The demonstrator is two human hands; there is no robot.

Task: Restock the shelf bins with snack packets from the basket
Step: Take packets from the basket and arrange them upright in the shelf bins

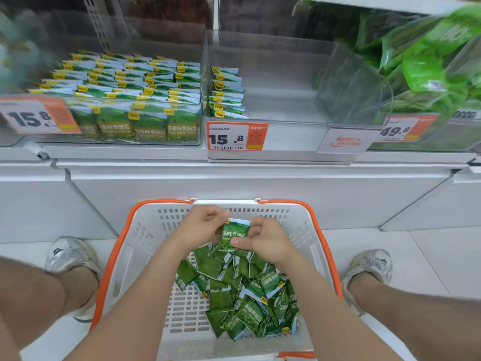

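A white basket with an orange rim (145, 230) stands on the floor between my feet, holding several loose green snack packets (242, 303). Over the basket both hands hold a small upright stack of green packets (233, 235). My left hand (200, 224) grips the stack's left side and my right hand (265, 239) pinches its right side, thumb across the front. On the shelf above, the middle clear bin (286, 105) holds one short row of packets (226, 92) along its left wall. The left bin (125, 100) is packed with rows of green packets.
Orange price tags reading 15.8 (236, 136) hang on the bin fronts, and a 49.8 tag (400, 130) marks the right bin of larger green bags (426, 66). A tilted clear divider (346, 87) stands in the middle bin. White shelf base below; my shoes flank the basket.
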